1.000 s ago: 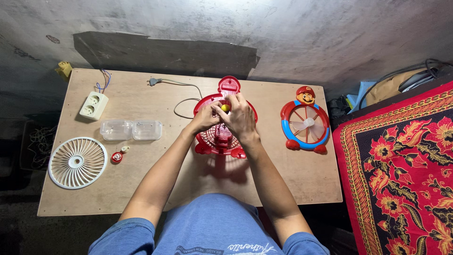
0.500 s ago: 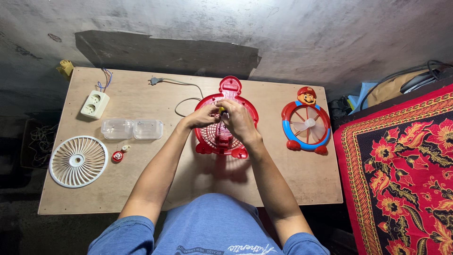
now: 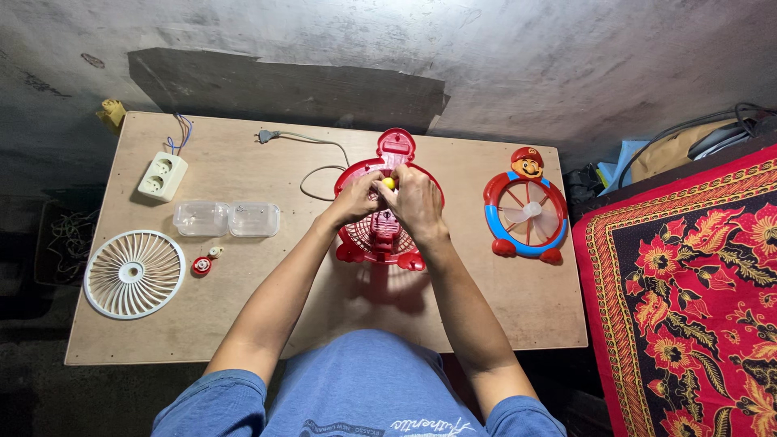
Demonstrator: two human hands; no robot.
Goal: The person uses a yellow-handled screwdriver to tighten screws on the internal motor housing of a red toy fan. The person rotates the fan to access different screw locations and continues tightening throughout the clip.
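Left hand [image 3: 354, 199] and right hand [image 3: 415, 204] pinching small yellow knob [image 3: 388, 184], ribbed red plastic fan [image 3: 384, 231], plywood table [image 3: 502, 299]

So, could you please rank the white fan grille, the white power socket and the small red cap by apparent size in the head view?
1. white fan grille, clearly largest.
2. white power socket.
3. small red cap, smallest.
All lie flat on the wooden table, so nearness hardly matters.

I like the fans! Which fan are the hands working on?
The all-red fan in the middle, under both hands. The blue-and-red fan with the cartoon head sits untouched to its right.
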